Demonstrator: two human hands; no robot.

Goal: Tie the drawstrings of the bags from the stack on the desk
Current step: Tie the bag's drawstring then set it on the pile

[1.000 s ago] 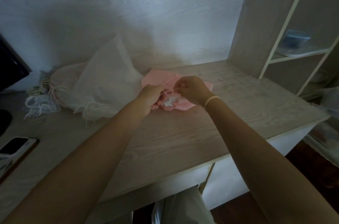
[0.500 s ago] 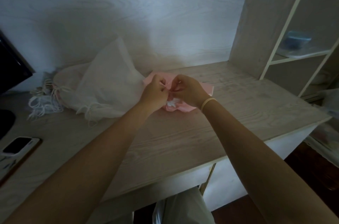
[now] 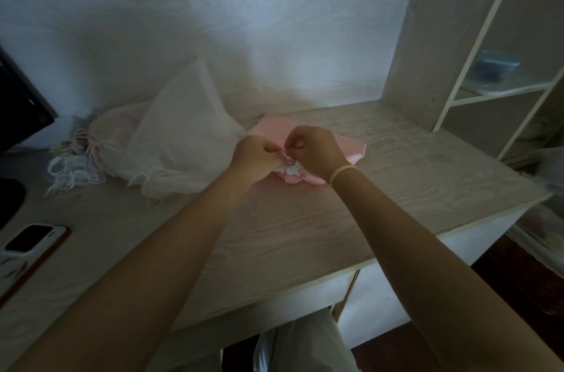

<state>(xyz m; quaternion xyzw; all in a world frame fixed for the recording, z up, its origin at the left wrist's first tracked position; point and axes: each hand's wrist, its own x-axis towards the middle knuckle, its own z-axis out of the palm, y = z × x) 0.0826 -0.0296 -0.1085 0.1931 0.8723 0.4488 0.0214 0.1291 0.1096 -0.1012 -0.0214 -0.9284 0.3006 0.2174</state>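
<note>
Dim overall, cool grey-blue cast. Brightest patch sits on the wall point(image 3: 305, 72) at centre frame, a soft glow fading outward; no hard glare. Broad soft shadow spreads over the wall in the centre-left. Forearms in the lower frame fall dark, little surface detail. Lower right corner nearly black. Wide-angle bending: shelf unit point(image 3: 457, 36) at upper right leans inward, desk point(image 3: 305, 234) edge slants. Fine detail is smeared, grainy; container point(image 3: 496, 68) on the shelf reads soft and blurred.
</note>
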